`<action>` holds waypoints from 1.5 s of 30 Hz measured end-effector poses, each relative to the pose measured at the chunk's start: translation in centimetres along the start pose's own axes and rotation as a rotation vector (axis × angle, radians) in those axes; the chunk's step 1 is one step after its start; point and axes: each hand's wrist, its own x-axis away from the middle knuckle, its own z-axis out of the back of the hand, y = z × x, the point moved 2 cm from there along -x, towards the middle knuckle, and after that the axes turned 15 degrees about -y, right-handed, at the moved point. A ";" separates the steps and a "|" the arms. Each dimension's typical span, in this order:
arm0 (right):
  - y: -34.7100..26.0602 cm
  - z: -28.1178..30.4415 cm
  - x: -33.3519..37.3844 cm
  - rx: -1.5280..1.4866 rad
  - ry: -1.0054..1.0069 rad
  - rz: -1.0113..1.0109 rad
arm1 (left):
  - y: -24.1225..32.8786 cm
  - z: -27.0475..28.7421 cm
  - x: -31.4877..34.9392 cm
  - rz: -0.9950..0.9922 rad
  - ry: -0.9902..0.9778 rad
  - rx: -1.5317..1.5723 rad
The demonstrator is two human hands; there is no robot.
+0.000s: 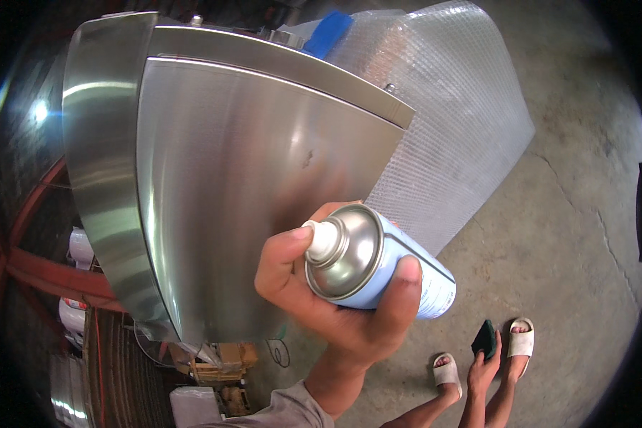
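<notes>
My left hand (335, 307) is wrapped around a light blue spray can (424, 285) with a silver domed top, tilted with its nozzle toward the upper left. The index finger rests at the white nozzle (323, 241), and the thumb presses along the can's side. Behind the can stands a large brushed stainless steel panel (221, 164) with a small dark smudge (308, 158) on its face. Lower right, my right hand (483, 367) hangs low between my feet, fingers closed on a dark green pad (483, 339).
Bubble wrap (464, 107) drapes over the panel's right side, with a piece of blue material (328, 34) at its top. Red steel framing (57, 274) and stacked cardboard (225, 357) lie at the left. Cracked concrete floor (563, 250) extends right; white slippers (522, 341) are on my feet.
</notes>
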 end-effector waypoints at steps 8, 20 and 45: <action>1.0 0.6 -1.1 -0.062 -0.013 0.033 | -0.9 -0.2 0.7 -0.015 -0.009 -0.013; -34.5 1.6 -7.0 0.575 0.175 1.600 | -4.3 2.4 13.6 0.084 -0.090 -0.080; -44.3 -5.6 -15.1 1.011 0.342 2.019 | -18.1 -3.9 34.9 0.487 0.226 -0.285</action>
